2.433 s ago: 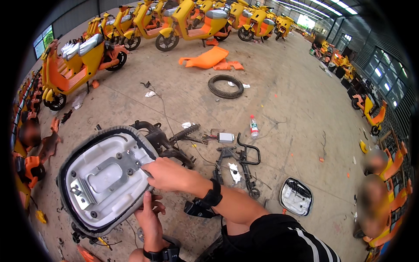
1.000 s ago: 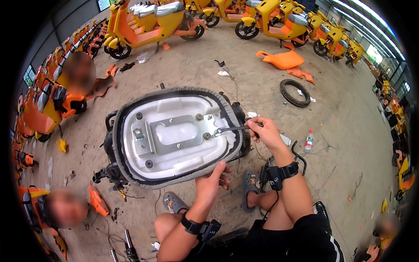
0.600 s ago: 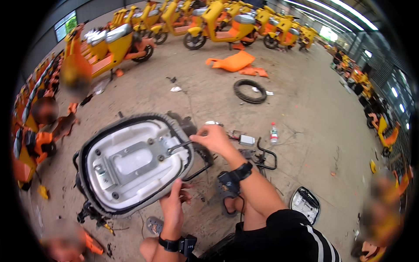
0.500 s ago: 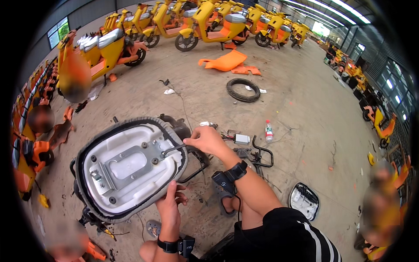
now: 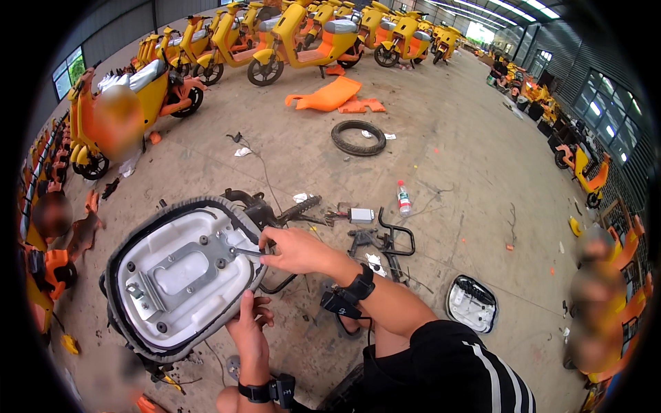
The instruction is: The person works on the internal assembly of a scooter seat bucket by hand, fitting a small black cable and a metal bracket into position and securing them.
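Observation:
An upturned scooter seat (image 5: 196,344) lies at the lower left, its white underside facing up inside a dark fabric rim. A metal hinge bracket (image 5: 170,258) with bolts runs along its middle. Between thumb and fingers, my right hand (image 5: 295,251) pinches a slim metal wrench (image 5: 248,252). The tool's far end sits at the bracket's right end, by a bolt. My left hand (image 5: 249,327) is at the seat's near right edge, thumb against the rim. Its other fingers are loosely curled and apart, outside the rim.
A stripped scooter frame (image 5: 255,206) shows behind the seat. On the floor are a silver controller box (image 5: 360,215), a bottle (image 5: 403,198), a black bent-tube rack (image 5: 398,237), another seat base (image 5: 472,304), a tire (image 5: 359,138) and an orange panel (image 5: 327,94). Yellow scooters (image 5: 306,41) stand beyond.
The whole view has shifted, so the seat and floor things appear further left. My right hand stays pinched on the wrench, which has swung slightly at the bracket. My left hand remains by the rim.

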Motion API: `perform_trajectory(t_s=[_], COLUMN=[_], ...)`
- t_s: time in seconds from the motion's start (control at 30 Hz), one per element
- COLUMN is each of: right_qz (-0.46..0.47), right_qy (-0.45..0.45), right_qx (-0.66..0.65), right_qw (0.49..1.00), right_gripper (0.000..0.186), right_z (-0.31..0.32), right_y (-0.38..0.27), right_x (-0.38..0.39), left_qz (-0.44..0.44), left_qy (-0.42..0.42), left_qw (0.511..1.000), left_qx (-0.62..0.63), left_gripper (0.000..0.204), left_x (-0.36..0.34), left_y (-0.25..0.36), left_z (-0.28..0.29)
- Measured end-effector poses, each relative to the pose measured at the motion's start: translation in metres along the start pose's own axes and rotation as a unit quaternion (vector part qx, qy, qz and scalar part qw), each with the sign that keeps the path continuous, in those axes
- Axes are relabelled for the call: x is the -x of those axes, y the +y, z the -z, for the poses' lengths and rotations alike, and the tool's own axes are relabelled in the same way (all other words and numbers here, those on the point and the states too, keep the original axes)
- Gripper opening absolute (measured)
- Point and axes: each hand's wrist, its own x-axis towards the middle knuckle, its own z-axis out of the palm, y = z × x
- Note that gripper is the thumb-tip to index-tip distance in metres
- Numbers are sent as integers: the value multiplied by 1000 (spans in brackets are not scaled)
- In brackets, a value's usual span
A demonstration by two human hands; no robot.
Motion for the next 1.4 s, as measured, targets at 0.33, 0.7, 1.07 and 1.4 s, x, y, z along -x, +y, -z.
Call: perform_trajectory(t_s=[0.33,0.7,1.07,1.4], right_qz=[102,98,221,143], right_qy=[-59,7,-2,120], right_qx=[-19,-32,25,-126], right_qw=[993,995,975,974], right_gripper=[21,22,27,19], right_z=[-15,-16,-36,-18], right_y=[-20,-50,-38,-47], right_x=[-1,0,1,-1], left_qz=[12,28,8,18], left_qy=[-14,-39,-20,-19], left_qw=[1000,998,1000,1000], left_qx=[11,28,19,13], left_gripper=[34,34,30,29], left_x=[0,1,1,2], left_y=[1,4,-2,4], left_z=[4,9,8,2])
